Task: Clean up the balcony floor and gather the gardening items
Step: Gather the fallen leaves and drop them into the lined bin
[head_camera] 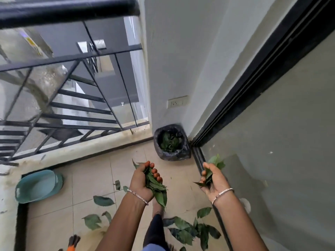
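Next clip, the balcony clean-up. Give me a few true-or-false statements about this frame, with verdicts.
1. The left hand and the right hand each grip a bunch of green leaves. True.
2. The bin lined with a black plastic bag is empty. False: leaves lie inside it.
3. The teal plastic basin sits in the corner next to the bin. False: it leans at the far left, below the black metal railing.
4. Loose leaves lie on the beige tiled floor. True.
5. A white wall socket sits on the wall above the bin. True.
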A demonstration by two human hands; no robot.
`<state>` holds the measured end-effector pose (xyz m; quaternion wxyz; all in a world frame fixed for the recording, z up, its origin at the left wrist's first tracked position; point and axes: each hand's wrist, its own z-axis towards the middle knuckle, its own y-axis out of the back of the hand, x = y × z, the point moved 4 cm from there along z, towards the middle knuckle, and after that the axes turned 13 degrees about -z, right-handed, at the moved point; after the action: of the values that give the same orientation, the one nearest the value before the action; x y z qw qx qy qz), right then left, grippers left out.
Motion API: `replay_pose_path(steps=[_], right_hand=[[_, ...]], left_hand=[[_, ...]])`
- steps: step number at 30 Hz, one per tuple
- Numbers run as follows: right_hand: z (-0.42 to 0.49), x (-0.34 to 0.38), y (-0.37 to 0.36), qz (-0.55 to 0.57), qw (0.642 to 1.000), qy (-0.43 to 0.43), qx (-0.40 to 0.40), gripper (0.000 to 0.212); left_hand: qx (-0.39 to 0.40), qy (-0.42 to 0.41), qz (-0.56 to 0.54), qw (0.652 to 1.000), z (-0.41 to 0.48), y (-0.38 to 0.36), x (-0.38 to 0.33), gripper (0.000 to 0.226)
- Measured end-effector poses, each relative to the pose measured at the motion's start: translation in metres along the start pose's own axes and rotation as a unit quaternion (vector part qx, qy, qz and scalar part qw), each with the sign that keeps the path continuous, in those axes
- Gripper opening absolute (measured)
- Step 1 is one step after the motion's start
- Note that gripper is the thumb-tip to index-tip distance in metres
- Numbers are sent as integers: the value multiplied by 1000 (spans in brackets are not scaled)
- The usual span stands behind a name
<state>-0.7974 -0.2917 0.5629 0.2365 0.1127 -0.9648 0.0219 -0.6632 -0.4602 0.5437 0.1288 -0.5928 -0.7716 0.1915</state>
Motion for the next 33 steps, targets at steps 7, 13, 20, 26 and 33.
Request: replay_pose_path(steps=[7,13,20,26,33], right_hand=[[178,16,-76,-83,995,-53,-23,17],[352,5,-129,-117,991,-66,9,49],[442,-7,-136,-53,992,-105,42,51],[418,-55,-57,-50,986,-135,-88,17],[362,-141,-2,2,962,-243,-125,28]], left_hand=[[-82,4,80,993,140,-48,-43,32],[-129,10,146,981,264,-51,-60,32],[-140,28,182,973,394,-57,-55,37],[-77,29,170,982,434,-90,-44,50],[-96,1,155,983,417,-78,-35,49]])
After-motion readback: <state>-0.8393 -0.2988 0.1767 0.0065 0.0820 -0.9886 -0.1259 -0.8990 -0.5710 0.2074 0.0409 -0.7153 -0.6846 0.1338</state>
